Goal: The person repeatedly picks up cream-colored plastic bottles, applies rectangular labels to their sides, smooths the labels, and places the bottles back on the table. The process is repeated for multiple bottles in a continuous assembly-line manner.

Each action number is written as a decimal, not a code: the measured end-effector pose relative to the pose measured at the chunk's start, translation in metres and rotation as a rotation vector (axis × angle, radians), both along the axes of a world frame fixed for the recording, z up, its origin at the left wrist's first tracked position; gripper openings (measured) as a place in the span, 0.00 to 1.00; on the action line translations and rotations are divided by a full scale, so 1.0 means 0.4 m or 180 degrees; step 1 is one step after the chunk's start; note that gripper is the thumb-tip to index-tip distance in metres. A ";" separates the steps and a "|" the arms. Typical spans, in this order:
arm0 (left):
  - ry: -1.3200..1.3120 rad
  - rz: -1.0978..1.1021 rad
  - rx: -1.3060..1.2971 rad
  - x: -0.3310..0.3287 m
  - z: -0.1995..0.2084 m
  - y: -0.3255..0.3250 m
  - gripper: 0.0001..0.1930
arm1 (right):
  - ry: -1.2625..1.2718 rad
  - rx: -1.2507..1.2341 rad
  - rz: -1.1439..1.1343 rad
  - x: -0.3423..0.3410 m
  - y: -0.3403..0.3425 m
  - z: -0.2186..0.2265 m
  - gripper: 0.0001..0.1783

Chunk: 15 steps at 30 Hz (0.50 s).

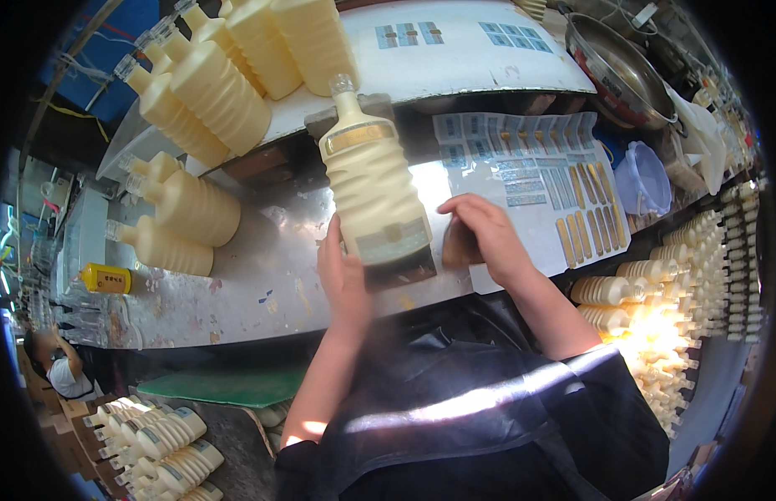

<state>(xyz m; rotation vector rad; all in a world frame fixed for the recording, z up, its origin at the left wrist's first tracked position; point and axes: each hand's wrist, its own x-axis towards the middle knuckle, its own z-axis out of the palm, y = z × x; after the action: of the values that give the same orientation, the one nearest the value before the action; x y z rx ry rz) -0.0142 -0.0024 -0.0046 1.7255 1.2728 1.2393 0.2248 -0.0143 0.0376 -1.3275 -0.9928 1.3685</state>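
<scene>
A cream ribbed bottle (371, 192) with a clear neck lies in front of me, its neck pointing away. It carries a gold strip near the shoulder and a pale label near the base. My left hand (344, 275) grips its lower left side; part of the fingers is hidden by the bottle. Just right of the base, my right hand (488, 238) is closed on a small brown block (460, 244), apart from the bottle. A dark support (386, 108) shows beside the bottle's neck. To the right lie sheets of blue-and-gold labels (525, 188) and gold strips (584, 230).
Cream bottles (217, 96) stand at the far left, and others lie on the metal table (271, 225). A yellow bottle (106, 279) is at the left edge. A lilac bucket (643, 179) and large pan (617, 63) stand right. Many bottles (655, 284) are stacked lower right.
</scene>
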 end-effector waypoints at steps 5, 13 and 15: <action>-0.0008 0.0228 -0.0154 0.015 -0.033 0.013 0.31 | -0.0159 -0.0099 0.0505 -0.065 0.012 -0.025 0.26; -0.0420 0.0256 -0.0452 0.038 -0.041 0.011 0.30 | 0.0052 0.0123 0.0302 -0.077 0.018 -0.091 0.27; -0.0654 0.0204 -0.0574 0.036 -0.041 0.011 0.30 | -0.0068 -0.0062 0.0338 -0.072 0.016 -0.062 0.26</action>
<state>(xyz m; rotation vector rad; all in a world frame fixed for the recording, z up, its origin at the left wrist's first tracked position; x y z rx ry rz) 0.0004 0.0020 -0.0210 1.4024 1.2828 1.2612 0.1960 -0.0079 0.0130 -1.3224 -1.0802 1.4496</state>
